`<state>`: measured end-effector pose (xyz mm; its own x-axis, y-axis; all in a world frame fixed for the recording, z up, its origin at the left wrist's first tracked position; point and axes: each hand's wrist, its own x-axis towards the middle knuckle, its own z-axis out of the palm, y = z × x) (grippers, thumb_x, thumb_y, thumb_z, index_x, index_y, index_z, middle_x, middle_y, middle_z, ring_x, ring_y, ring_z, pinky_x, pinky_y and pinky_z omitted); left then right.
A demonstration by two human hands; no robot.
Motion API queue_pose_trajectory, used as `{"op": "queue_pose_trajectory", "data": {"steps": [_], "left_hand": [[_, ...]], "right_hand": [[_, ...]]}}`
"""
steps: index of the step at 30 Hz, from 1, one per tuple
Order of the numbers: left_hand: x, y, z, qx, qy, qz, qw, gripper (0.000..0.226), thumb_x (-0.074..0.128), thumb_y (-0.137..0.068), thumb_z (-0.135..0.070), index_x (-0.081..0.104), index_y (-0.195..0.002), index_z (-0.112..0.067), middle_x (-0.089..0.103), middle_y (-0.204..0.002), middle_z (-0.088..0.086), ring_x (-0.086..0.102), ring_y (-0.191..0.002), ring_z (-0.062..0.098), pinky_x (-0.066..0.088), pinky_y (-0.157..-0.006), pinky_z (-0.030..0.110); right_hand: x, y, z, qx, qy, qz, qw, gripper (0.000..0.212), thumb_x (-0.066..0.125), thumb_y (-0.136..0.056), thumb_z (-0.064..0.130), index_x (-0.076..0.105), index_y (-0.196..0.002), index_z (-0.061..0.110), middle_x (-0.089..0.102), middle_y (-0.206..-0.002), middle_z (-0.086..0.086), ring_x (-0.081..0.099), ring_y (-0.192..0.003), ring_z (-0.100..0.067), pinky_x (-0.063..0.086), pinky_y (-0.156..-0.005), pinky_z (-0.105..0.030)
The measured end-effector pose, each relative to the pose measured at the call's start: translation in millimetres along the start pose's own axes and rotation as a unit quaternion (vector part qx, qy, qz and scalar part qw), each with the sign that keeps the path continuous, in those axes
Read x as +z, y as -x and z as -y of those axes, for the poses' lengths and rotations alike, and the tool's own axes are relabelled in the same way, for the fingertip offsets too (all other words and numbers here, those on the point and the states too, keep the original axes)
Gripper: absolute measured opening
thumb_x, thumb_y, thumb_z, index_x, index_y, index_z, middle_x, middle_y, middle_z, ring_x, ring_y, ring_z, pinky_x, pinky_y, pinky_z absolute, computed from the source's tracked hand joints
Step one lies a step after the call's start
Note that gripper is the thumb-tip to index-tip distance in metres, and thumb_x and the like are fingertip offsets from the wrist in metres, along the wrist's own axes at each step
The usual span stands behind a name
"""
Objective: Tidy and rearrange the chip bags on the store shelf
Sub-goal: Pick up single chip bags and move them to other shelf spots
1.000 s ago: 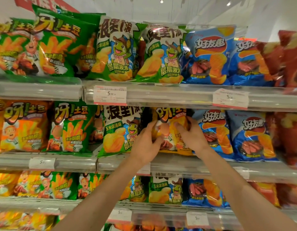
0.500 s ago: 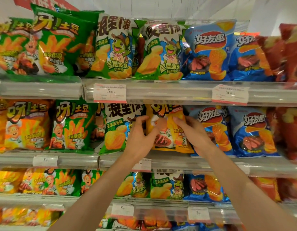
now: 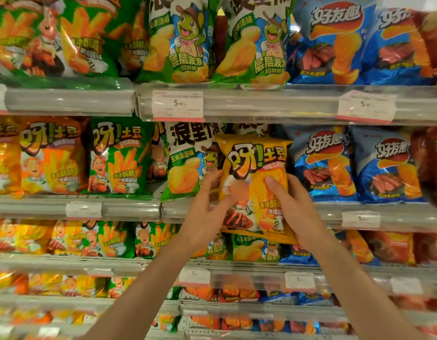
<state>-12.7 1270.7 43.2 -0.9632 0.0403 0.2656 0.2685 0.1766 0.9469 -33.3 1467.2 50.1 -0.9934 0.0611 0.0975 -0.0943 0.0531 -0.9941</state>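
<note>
Both hands [image 3: 251, 207]: yellow bag [image 3: 255, 182] now pulled out

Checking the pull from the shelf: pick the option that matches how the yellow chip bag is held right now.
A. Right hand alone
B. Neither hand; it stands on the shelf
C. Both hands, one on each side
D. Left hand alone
C. The left hand grips the left edge of the yellow chip bag and the right hand the right edge, with its bottom hanging below the shelf rail.
</note>
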Motion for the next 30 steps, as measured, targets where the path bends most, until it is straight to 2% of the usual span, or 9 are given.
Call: {"op": "queue_pose_trajectory", "data": {"steps": [2, 6, 9, 13, 16, 20, 25, 28, 30], "left_hand": [[-8.9, 10.3, 1.4, -0.007, 0.004, 0.015, 1.0, 0.065, 0.063, -0.082, -0.057, 0.038, -0.142, -0.047, 0.047, -0.132, -0.033, 0.05, -0.123, -0.003, 0.045, -0.102, 0.032], [-41.6, 38.8, 5.0, 0.002, 0.013, 0.022, 1.0, 0.062, 0.064, -0.083, -0.06, 0.041, -0.139, -0.048, 0.045, -0.122, -0.047, 0.049, -0.119, -0.012, 0.045, -0.1, 0.026], [-84.3, 67.8, 7.4, 0.011, -0.007, 0.016, 1.0, 0.062, 0.061, -0.086, -0.062, 0.038, -0.142, -0.047, 0.047, -0.132, -0.035, 0.05, -0.119, -0.008, 0.044, -0.096, 0.021], [-159.2, 104.3, 14.3, -0.007, -0.024, -0.001, 1.0, 0.063, 0.062, -0.082, -0.069, 0.039, -0.139, -0.052, 0.046, -0.134, -0.033, 0.05, -0.12, -0.007, 0.045, -0.097, 0.024], [-230.7, 134.0, 25.7, -0.006, -0.031, -0.033, 0.999, 0.058, 0.065, -0.085, -0.062, 0.042, -0.137, -0.051, 0.047, -0.136, -0.032, 0.052, -0.119, -0.005, 0.047, -0.098, 0.027], [-310.1, 167.6, 30.2, -0.024, -0.024, -0.066, 0.997, 0.054, 0.066, -0.081, -0.062, 0.045, -0.131, -0.053, 0.049, -0.13, -0.035, 0.054, -0.116, -0.004, 0.049, -0.095, 0.027], [-385.3, 180.8, 37.3, -0.029, -0.027, -0.102, 0.994, 0.063, 0.065, -0.079, -0.064, 0.045, -0.135, -0.044, 0.053, -0.127, -0.031, 0.055, -0.117, -0.005, 0.048, -0.096, 0.026], [-420.2, 176.1, 43.9, -0.027, -0.035, -0.118, 0.992, 0.071, 0.061, -0.073, -0.065, 0.045, -0.137, -0.039, 0.053, -0.123, -0.035, 0.053, -0.116, -0.01, 0.046, -0.096, 0.022], [-442.4, 167.0, 51.4, -0.027, -0.045, -0.123, 0.991, 0.077, 0.061, -0.073, -0.075, 0.044, -0.139, -0.04, 0.051, -0.128, -0.033, 0.051, -0.122, -0.005, 0.046, -0.102, 0.027]], "right_hand": [[9.1, 13.9, -1.7, 0.0, 0.002, -0.006, 1.0, 0.047, 0.064, -0.09, 0.051, 0.053, -0.131, 0.032, 0.071, -0.115, 0.006, 0.073, -0.098, -0.013, 0.06, -0.087, -0.044], [42.0, 47.3, 0.2, 0.0, 0.003, -0.012, 1.0, 0.048, 0.066, -0.088, 0.052, 0.052, -0.131, 0.034, 0.072, -0.113, 0.005, 0.074, -0.094, -0.014, 0.061, -0.085, -0.048], [81.1, 75.0, 6.0, 0.006, 0.003, -0.012, 1.0, 0.054, 0.068, -0.079, 0.055, 0.053, -0.128, 0.035, 0.073, -0.113, 0.004, 0.075, -0.093, -0.016, 0.061, -0.085, -0.049], [151.5, 106.1, 10.0, 0.002, 0.003, 0.013, 1.0, 0.028, 0.067, -0.088, 0.049, 0.056, -0.113, 0.046, 0.073, -0.111, 0.005, 0.076, -0.09, -0.018, 0.062, -0.08, -0.049], [224.0, 126.9, 8.9, 0.005, -0.003, 0.039, 0.999, 0.043, 0.07, -0.087, 0.048, 0.056, -0.126, 0.038, 0.073, -0.114, 0.007, 0.075, -0.094, -0.016, 0.061, -0.084, -0.049], [305.9, 144.4, 15.3, 0.005, 0.01, 0.079, 0.997, 0.075, 0.072, -0.071, 0.062, 0.053, -0.136, 0.032, 0.071, -0.119, 0.009, 0.072, -0.103, -0.013, 0.057, -0.094, -0.047], [385.2, 144.5, 26.7, 0.006, -0.004, 0.143, 0.99, 0.068, 0.073, -0.073, 0.056, 0.053, -0.134, 0.033, 0.07, -0.122, 0.011, 0.071, -0.104, -0.009, 0.059, -0.092, -0.043], [423.7, 130.9, 27.6, 0.01, -0.001, 0.167, 0.986, 0.083, 0.078, -0.068, 0.066, 0.049, -0.14, 0.035, 0.065, -0.131, 0.009, 0.067, -0.113, -0.015, 0.057, -0.095, -0.047], [447.1, 118.2, 28.0, 0.0, 0.011, 0.169, 0.986, 0.099, 0.078, -0.06, 0.076, 0.044, -0.144, 0.037, 0.06, -0.138, 0.011, 0.062, -0.121, -0.014, 0.054, -0.099, -0.047]]}}
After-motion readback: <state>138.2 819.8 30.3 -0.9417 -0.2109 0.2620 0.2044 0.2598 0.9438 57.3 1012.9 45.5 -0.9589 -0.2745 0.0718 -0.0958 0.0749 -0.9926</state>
